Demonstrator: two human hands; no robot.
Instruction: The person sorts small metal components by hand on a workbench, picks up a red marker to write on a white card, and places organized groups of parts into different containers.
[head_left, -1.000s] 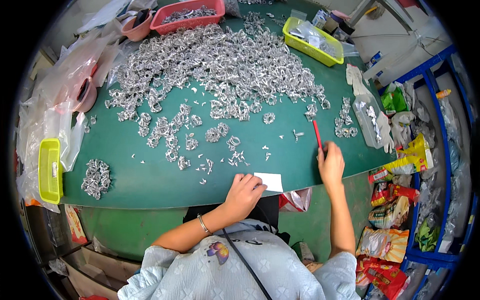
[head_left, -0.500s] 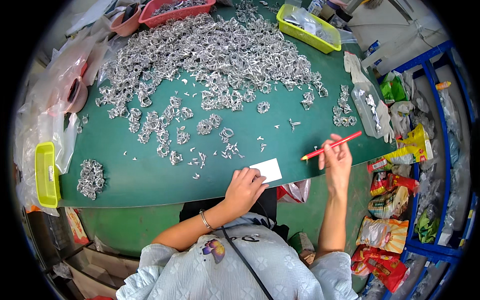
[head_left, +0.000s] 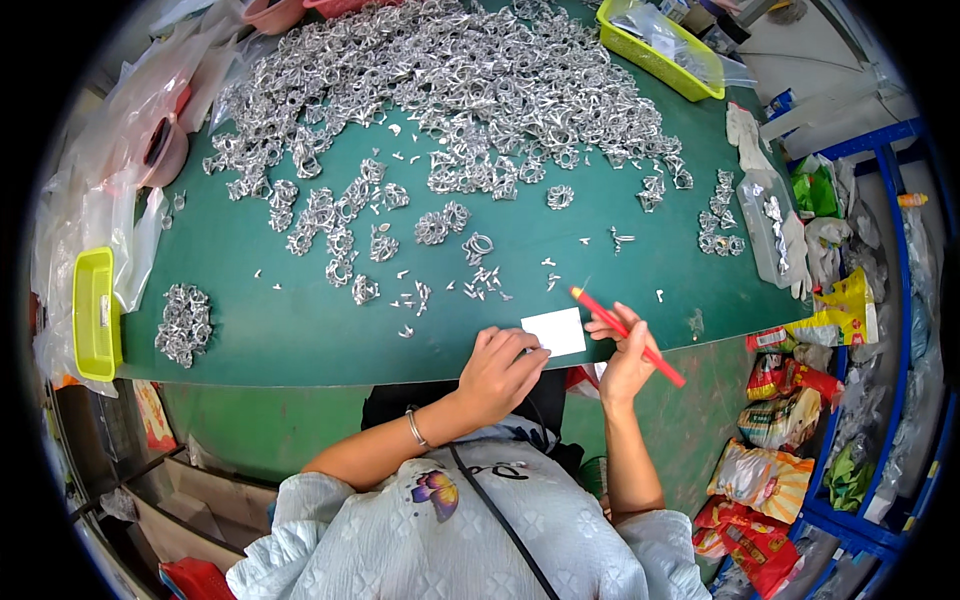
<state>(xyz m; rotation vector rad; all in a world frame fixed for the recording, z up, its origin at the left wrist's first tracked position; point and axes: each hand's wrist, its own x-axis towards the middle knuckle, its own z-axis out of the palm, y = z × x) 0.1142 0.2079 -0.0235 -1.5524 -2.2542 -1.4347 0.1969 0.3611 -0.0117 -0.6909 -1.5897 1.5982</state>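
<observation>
A blank white card (head_left: 556, 330) lies at the near edge of the green table (head_left: 400, 345). My left hand (head_left: 500, 370), with bent fingers, grips the card's left edge. Just right of the card is my right hand (head_left: 626, 372), its fingers closed around a red pencil (head_left: 660, 366). The pencil slants, its yellowish tip up and to the left above the card's right corner, its other end to the lower right. Loose slender metal bits (head_left: 486, 282) lie beyond the card, near a silver metal ring (head_left: 479, 245).
A big heap of openwork silver metal pieces (head_left: 450, 85) covers the table's far part. A smaller pile (head_left: 184, 325) sits at the left. Yellow baskets stand at left (head_left: 97, 340) and far right (head_left: 690, 80). A clear tray (head_left: 768, 235) and white gloves (head_left: 745, 138) lie at right.
My right hand has moved left, close to the card. The pencil has swung round, its tip now pointing up-left rather than down-left. My left hand stays on the card; the view has shifted slightly.
</observation>
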